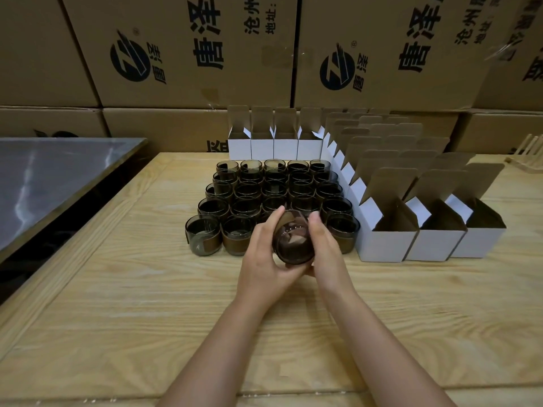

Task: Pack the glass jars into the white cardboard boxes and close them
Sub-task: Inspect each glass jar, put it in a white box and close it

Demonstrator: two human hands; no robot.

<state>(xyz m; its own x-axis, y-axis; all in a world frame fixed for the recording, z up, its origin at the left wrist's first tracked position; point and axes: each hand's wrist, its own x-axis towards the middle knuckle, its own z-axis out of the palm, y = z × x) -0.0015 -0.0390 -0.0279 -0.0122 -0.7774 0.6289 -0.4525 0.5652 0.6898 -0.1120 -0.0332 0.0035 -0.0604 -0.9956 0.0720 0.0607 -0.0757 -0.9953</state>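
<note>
Both hands hold one dark glass jar (293,240) just above the wooden table, tilted so its base faces the camera. My left hand (264,254) grips its left side, and my right hand (326,248) grips its right side. Behind it stands a block of several dark glass jars (273,195) with brown bands, upright and packed close. Open white cardboard boxes (388,233) with raised flaps stand in rows to the right, and a further row of white boxes (276,142) stands behind the jars.
The wooden table (147,304) stretches toward the camera. A grey marbled slab (53,177) lies at the left edge. Large brown printed cartons (191,54) are stacked as a wall behind. A pale wooden rack (526,154) shows at the far right.
</note>
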